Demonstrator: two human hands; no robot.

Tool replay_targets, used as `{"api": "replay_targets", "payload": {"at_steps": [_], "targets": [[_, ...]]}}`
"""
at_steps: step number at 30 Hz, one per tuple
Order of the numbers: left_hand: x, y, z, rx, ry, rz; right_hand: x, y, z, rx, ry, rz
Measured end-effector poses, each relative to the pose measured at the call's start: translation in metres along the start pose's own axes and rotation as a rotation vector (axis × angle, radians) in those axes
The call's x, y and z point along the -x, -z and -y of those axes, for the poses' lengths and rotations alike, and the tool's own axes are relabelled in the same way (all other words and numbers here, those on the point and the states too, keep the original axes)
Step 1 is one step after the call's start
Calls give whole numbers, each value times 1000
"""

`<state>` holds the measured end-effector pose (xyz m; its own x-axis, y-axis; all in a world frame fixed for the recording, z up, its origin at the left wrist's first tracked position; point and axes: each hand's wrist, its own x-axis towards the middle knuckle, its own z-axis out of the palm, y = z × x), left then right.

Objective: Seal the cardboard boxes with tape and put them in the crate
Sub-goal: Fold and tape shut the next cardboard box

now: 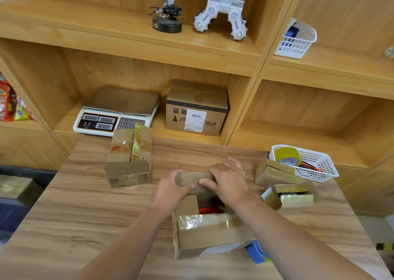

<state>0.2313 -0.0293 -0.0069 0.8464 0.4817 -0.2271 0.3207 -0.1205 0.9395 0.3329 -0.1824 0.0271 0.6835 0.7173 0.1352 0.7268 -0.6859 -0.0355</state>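
The left hand [172,189] and right hand [229,181] each curl their grip round the far flap [191,178] of the open brown cardboard box [204,235], whose long axis runs left to right across the wood-grain bench [96,226]. The yellowish tape roll [286,154] sits in a white mesh basket [317,164], nearest the right hand.

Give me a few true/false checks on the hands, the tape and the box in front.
1. The left hand and right hand both grip the far flap of the open box. True.
2. The tape roll is in the left hand. False: it lies in the white basket on the table.
3. The scale sits on a shelf behind the table. True.
4. The open box is already taped shut. False: its top is open and something orange shows inside.
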Motion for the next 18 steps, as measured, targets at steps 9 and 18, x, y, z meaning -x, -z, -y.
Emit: {"api": "replay_targets", "payload": {"at_steps": [9, 18], "targets": [[-8, -13, 5, 238, 92, -39, -16, -13, -4, -36, -3, -36], [-11, -23, 6, 312, 88, -96, -17, -11, -3, -90, -3, 8]]}}
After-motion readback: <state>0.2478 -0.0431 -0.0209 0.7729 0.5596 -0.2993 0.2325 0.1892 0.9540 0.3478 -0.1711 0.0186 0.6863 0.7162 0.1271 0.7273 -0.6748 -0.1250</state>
